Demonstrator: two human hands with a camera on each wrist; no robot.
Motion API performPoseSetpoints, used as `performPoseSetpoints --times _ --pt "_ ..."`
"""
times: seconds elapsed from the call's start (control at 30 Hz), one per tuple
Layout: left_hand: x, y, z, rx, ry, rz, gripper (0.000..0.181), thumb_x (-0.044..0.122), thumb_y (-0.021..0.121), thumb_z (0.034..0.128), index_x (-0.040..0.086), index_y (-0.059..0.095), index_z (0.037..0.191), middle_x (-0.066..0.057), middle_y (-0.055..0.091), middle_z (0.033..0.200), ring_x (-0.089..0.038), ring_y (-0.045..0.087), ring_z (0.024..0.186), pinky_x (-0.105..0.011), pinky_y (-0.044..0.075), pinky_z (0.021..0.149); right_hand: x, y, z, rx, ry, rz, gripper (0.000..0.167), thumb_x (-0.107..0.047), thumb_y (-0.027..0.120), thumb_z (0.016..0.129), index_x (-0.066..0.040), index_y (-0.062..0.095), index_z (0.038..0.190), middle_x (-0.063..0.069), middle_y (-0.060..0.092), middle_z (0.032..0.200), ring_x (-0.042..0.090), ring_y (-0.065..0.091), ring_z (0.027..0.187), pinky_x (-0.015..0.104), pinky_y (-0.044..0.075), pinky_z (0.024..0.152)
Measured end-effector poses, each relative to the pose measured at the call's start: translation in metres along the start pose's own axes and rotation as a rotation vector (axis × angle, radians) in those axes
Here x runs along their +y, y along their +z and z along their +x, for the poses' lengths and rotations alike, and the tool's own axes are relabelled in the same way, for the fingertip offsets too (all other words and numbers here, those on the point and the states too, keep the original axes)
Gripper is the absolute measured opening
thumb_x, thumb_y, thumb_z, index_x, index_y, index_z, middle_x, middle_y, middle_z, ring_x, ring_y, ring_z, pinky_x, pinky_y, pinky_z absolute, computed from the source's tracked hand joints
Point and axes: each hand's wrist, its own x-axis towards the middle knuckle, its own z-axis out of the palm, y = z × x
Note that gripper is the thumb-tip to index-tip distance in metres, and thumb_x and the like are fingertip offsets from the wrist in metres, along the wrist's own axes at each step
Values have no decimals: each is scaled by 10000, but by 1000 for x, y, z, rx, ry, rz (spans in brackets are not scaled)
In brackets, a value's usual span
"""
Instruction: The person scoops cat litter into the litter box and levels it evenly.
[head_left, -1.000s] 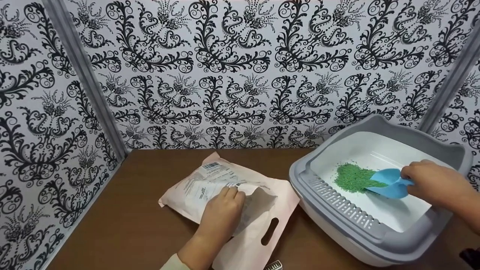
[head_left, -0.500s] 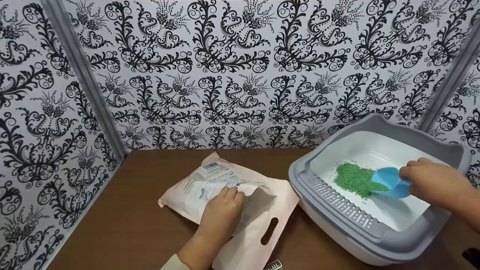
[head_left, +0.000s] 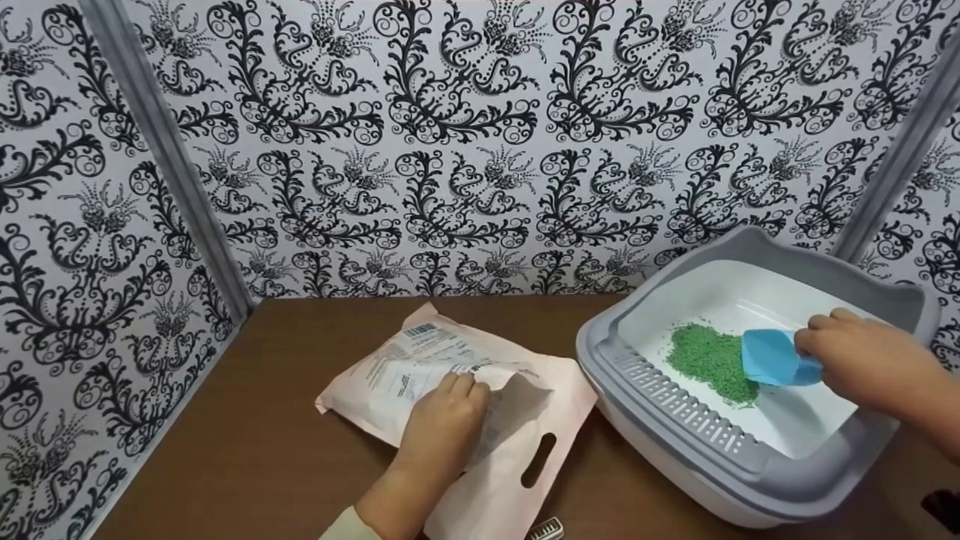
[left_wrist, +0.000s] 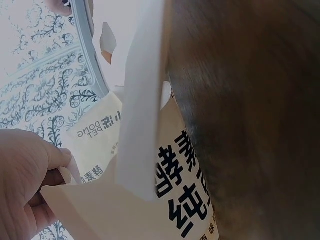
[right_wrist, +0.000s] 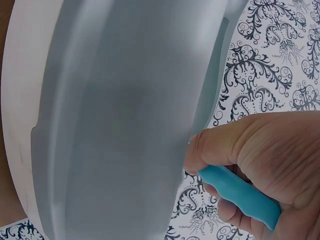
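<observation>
My right hand (head_left: 874, 360) grips the handle of a blue scoop (head_left: 772, 356) inside a grey and white litter box (head_left: 686, 476). The scoop is tipped over, its mouth facing down beside a heap of green granules (head_left: 709, 360) on the white floor of the box. In the right wrist view, thumb and fingers wrap the blue handle (right_wrist: 242, 195), while the grey rim hides the scoop's bowl. My left hand (head_left: 448, 420) pinches the torn edge of a pale pink printed bag (head_left: 420, 360) lying on the table. Dark lettering shows on the bag (left_wrist: 185, 200) in the left wrist view.
The brown table (head_left: 247, 420) meets patterned walls (head_left: 480, 150) at the back and left. A small metallic object (head_left: 547, 529) lies by the bag's lower edge. The bag's handle flap (head_left: 538, 459) reaches close to the litter box. Something dark (head_left: 943, 510) shows at the lower right edge.
The scoop has turned over in my right hand, and its granules have slid out, extending the green heap toward the front of the box. My left hand and the bag stay put.
</observation>
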Motion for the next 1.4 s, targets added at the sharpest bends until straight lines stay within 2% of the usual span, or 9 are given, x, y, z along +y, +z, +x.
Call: performPoseSetpoints --times 0.13,0.23,0.43,0.53,0.67,0.77,1.0,1.23,1.4 --pt "0 0 1 16 0 -3 253 21 855 707 101 620 754 -15 567 723 -148 553 665 -242 506 518 0 -2 1 17 -5 -6 299 101 724 649 -154 654 789 -32 551 770 185 479 731 354 460 605" --pt "-1 -1 1 7 1 -5 240 26 849 721 99 623 755 -17 572 723 -150 555 667 -246 507 521 -1 -4 1 30 -8 -11 286 101 723 660 -147 657 785 -28 561 769 193 489 730 370 472 619" --pt "0 -5 1 -118 -19 -26 205 36 846 796 89 648 795 -23 619 767 -131 578 710 -210 547 567 -4 -8 5 57 -4 5 232 60 743 663 -114 670 799 -5 614 784 221 515 738 408 490 634" --pt "0 -5 1 -147 -27 -35 191 33 840 805 86 656 809 -25 631 783 -131 587 726 -212 558 585 -5 -7 8 70 5 15 190 33 718 700 -81 685 849 29 649 818 252 547 762 452 511 662" --pt "0 -4 1 -132 -26 -42 178 26 831 791 81 665 820 -28 631 783 -145 592 727 -239 555 579 -7 -3 13 88 14 21 132 0 659 790 -30 680 917 81 663 858 301 582 798 527 534 743" --pt "0 -3 0 -121 -23 -42 179 32 831 785 80 664 824 -29 627 784 -148 589 727 -246 548 571 -6 5 17 112 9 38 122 -5 644 823 10 659 943 105 644 854 322 581 792 539 523 775" --pt "1 -1 -1 -96 -11 -34 188 49 830 769 89 649 804 -27 613 773 -157 586 731 -254 532 556 -1 24 24 92 61 140 243 -3 691 845 100 632 1057 231 656 957 423 598 876 601 513 825" --pt "1 -1 0 -81 -8 -29 170 54 819 779 85 653 801 -27 607 763 -159 583 719 -260 530 542 -5 37 25 50 85 191 241 -19 673 878 111 636 1078 240 661 975 415 597 887 592 514 824" --pt "1 -2 -1 -99 -10 -13 170 84 824 808 95 654 798 -17 613 764 -143 583 719 -238 526 557 -12 44 25 24 81 199 156 -31 680 871 54 643 996 141 641 890 349 585 826 520 522 732"
